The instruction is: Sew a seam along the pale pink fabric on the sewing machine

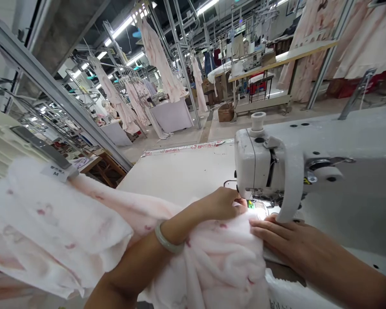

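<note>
Fabric (212, 257) bunched at the sewing machine (270, 167) needle — left hand (220, 204) pinching its edge beside the presser foot, right hand (286, 242) pressed flat, fingers open, steadying cloth for feeding.

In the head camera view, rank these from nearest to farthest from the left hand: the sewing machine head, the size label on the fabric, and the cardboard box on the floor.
1. Sewing machine head: just right of and above the left hand, almost touching.
2. Size label: far left, on the pink fabric.
3. Cardboard box: on the floor across the aisle, beyond the table.
</note>
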`<state>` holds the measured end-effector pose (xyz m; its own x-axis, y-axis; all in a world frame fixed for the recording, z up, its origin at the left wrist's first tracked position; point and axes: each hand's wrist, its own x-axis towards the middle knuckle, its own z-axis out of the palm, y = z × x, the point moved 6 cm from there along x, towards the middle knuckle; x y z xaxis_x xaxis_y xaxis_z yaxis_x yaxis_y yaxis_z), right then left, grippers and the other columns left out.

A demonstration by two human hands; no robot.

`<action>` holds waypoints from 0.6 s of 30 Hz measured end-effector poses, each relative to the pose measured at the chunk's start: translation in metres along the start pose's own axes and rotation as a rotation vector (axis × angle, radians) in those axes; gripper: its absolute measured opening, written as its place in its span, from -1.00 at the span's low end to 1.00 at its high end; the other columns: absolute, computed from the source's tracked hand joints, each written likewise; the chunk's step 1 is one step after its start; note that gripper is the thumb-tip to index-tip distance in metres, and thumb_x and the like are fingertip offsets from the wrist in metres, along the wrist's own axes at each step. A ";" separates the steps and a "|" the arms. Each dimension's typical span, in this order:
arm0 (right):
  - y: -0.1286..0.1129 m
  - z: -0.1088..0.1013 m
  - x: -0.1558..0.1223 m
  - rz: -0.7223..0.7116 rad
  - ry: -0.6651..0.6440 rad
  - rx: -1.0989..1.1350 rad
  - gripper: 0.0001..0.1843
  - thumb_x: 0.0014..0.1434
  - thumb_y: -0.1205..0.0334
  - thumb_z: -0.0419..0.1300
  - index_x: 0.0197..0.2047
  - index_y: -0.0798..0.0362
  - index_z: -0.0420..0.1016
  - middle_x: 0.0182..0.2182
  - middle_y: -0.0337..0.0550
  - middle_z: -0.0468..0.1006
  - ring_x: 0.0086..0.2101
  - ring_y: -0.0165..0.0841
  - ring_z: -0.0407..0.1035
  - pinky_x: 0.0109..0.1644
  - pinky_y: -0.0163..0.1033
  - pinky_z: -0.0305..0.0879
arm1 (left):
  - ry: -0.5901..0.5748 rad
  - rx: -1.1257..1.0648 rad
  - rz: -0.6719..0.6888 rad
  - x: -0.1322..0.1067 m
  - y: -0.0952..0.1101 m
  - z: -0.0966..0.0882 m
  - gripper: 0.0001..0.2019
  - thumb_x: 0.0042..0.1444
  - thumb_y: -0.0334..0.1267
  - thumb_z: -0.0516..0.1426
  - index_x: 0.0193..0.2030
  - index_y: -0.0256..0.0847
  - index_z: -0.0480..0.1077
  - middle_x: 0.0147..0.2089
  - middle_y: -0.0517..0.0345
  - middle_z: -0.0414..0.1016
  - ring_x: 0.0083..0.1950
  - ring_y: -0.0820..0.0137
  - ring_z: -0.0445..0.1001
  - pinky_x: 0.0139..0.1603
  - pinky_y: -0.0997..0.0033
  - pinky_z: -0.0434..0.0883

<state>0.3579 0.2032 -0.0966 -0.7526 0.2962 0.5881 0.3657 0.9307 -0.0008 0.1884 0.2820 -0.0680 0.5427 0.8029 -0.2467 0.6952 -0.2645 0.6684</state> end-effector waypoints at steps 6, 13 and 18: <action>-0.012 -0.017 0.014 -0.088 0.029 -0.037 -0.65 0.48 0.50 0.02 0.00 0.02 0.60 -0.04 -0.10 0.82 -0.11 -0.25 0.70 -0.10 -0.12 0.61 | 0.026 -0.014 -0.074 -0.014 0.004 0.009 -0.88 0.32 -0.32 0.20 -0.22 -0.19 0.58 -0.18 0.15 0.71 -0.33 0.37 0.54 -0.23 0.40 0.44; -0.023 -0.027 0.020 -0.081 0.134 0.015 -0.66 0.57 0.48 0.03 -0.08 0.02 0.61 -0.20 -0.17 0.78 -0.20 -0.23 0.62 0.04 -0.08 0.52 | 0.062 0.096 -0.062 -0.024 0.005 0.018 -0.89 0.41 -0.23 0.21 -0.10 -0.16 0.58 -0.03 0.06 0.74 0.02 0.20 0.65 0.15 0.29 0.51; -0.019 -0.027 0.016 -0.118 0.149 -0.065 -0.67 0.61 0.43 0.03 -0.02 0.08 0.64 -0.15 -0.07 0.79 -0.18 -0.21 0.62 0.07 -0.04 0.48 | 0.061 0.137 -0.082 -0.021 0.003 0.023 -0.86 0.45 -0.20 0.18 -0.07 -0.15 0.56 0.03 0.03 0.75 0.07 0.15 0.67 0.19 0.23 0.53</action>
<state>0.3534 0.1850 -0.0654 -0.7047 0.1469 0.6941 0.3186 0.9397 0.1246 0.1902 0.2523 -0.0765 0.4549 0.8547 -0.2502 0.7956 -0.2638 0.5453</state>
